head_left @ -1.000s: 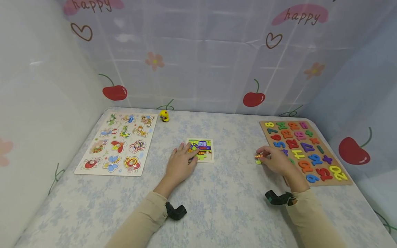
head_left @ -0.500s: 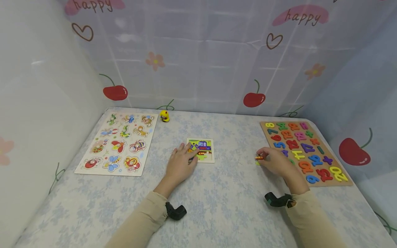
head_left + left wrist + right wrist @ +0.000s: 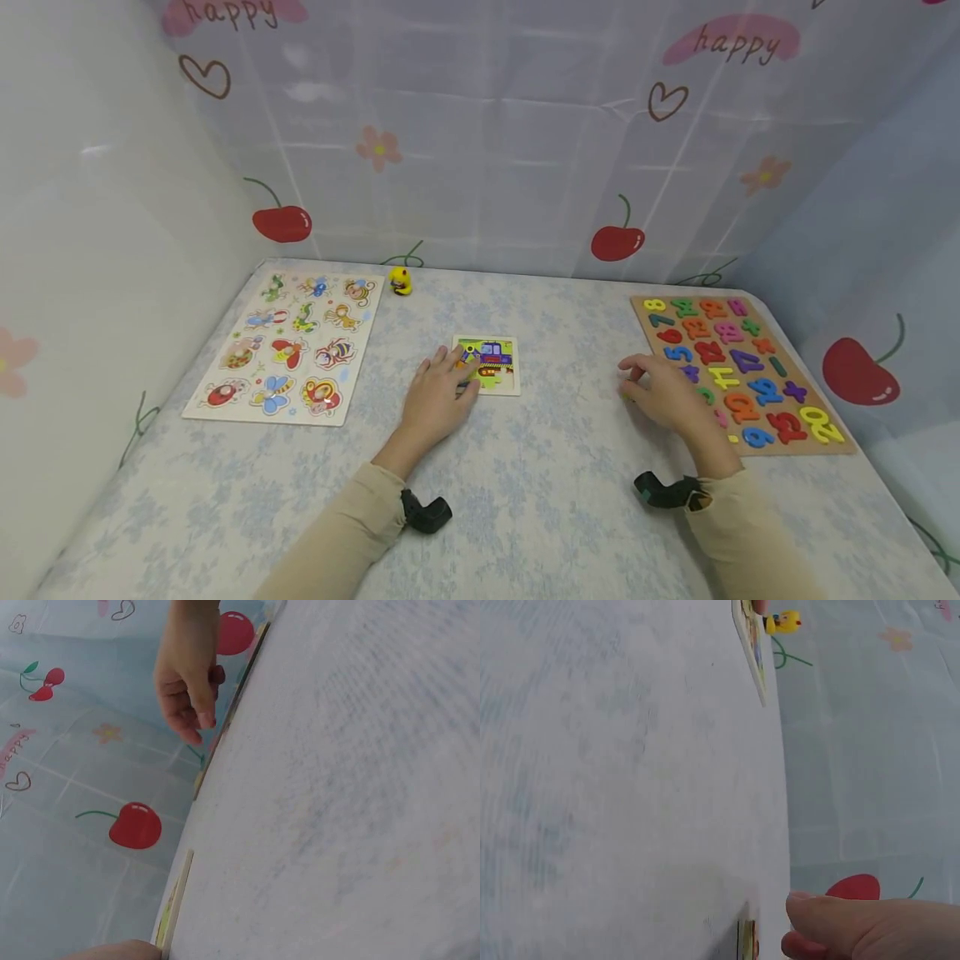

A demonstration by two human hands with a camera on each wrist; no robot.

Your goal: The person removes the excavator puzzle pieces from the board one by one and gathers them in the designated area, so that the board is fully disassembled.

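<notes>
My left hand point(image 3: 432, 396) lies spread over the left edge of a small square jigsaw puzzle point(image 3: 497, 375), which pictures a purple vehicle on green. Part of the puzzle's left side is hidden under the fingers. To the right, my right hand point(image 3: 663, 393) hovers beside the number board, with thumb and fingers loosely bent. Below the thumb in the right wrist view is a small puzzle piece point(image 3: 746, 941), seen edge-on against the table, apart from the thumb. From the head camera the hand covers nearly all of it.
A wooden board of colourful numbers and signs point(image 3: 795, 442) lies at the right, partly under my right forearm. An insect picture board point(image 3: 251, 334) lies at the left. A small yellow toy figure point(image 3: 401, 281) sits near the back edge. Printed curtains stand behind and beside the table.
My left hand has stayed in place on the puzzle. The red-orange piece visible at my right fingertips earlier is out of sight in the head view now, and those fingers look looser.
</notes>
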